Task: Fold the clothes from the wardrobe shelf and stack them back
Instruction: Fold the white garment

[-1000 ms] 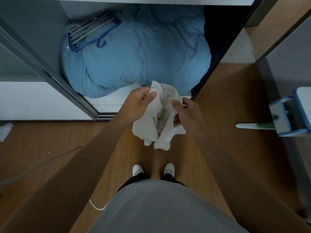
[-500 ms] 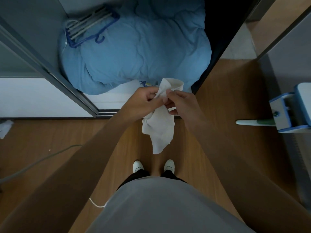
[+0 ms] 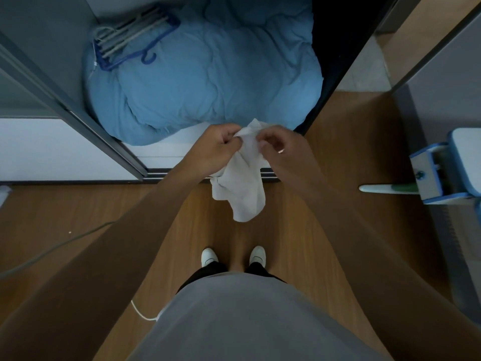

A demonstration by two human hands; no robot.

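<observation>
Both hands pinch the top edge of a white cloth (image 3: 242,188): left hand (image 3: 217,148) and right hand (image 3: 282,149), fingers curled, close together. Cloth hangs limp over the wood floor (image 3: 78,212), just in front of the wardrobe (image 3: 39,82), where a blue duvet (image 3: 208,74) carries hangers (image 3: 130,39).

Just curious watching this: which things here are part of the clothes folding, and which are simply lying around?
Part of the job: white garment, left hand, right hand, wardrobe.

Lying about: blue quilt, hangers, cable, mop.
</observation>
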